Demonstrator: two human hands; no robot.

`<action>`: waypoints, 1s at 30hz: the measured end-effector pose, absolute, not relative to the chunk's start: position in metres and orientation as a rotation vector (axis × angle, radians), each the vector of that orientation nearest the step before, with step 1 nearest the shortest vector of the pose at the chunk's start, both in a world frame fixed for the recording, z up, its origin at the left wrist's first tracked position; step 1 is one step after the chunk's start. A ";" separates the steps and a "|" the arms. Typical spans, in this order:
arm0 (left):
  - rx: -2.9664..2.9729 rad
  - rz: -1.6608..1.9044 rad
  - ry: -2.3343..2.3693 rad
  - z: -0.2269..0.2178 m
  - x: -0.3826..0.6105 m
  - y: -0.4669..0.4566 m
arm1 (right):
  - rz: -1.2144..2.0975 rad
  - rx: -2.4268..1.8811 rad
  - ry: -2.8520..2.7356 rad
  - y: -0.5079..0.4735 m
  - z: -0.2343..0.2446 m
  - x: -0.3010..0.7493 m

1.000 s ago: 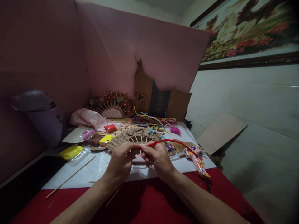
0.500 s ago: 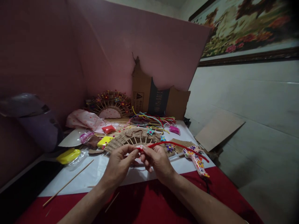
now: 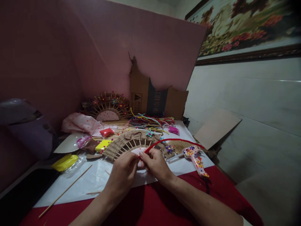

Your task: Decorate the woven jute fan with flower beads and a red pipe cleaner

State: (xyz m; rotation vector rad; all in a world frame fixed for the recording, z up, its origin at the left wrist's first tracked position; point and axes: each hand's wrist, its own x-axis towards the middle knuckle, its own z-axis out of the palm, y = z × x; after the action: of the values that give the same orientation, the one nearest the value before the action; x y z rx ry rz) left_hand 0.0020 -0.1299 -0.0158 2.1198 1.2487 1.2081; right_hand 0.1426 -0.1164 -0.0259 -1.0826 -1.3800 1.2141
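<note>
A red pipe cleaner (image 3: 175,140) arcs out to the right from between my hands. My left hand (image 3: 125,166) pinches its near end, and the fingers of my right hand (image 3: 155,163) are closed on it just beside. The bit between the fingertips is mostly hidden. Right behind my hands lies a fan-shaped piece woven of twine over sticks (image 3: 115,147), with a pale dotted half-round centre. On it sit a teal flower (image 3: 150,133) and a purple flower (image 3: 169,148). A flower-patterned glue gun (image 3: 195,158) rests to the right of my right hand.
Behind are a second decorated fan (image 3: 109,105), a bundle of coloured pipe cleaners (image 3: 150,120) and torn cardboard (image 3: 138,94). Yellow clay (image 3: 66,162), red clay (image 3: 107,132) and a dotted cloth (image 3: 80,122) lie left. A wooden stick (image 3: 66,191) crosses the front left.
My hands have drawn closer together at the pipe cleaner's near end, and my left hand has turned, its back now showing more. The pipe cleaner's free end bows higher. The whole view has shifted slightly.
</note>
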 end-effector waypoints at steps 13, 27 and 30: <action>1.206 1.083 1.003 -0.002 0.002 -0.127 | 1.422 -1.040 -1.237 -0.122 -0.015 0.142; 1.153 1.091 1.016 0.001 0.002 -0.128 | 1.189 -1.011 -1.291 -0.116 -0.026 0.143; 1.157 1.055 1.041 0.003 0.003 -0.130 | 1.170 -1.015 -1.313 -0.116 -0.027 0.143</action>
State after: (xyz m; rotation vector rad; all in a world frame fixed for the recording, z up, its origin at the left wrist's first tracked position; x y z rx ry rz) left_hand 0.0033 -0.1302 0.0031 1.1575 1.0412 1.0549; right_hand 0.1428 -0.1161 -0.0271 -1.0153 -1.3132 1.1701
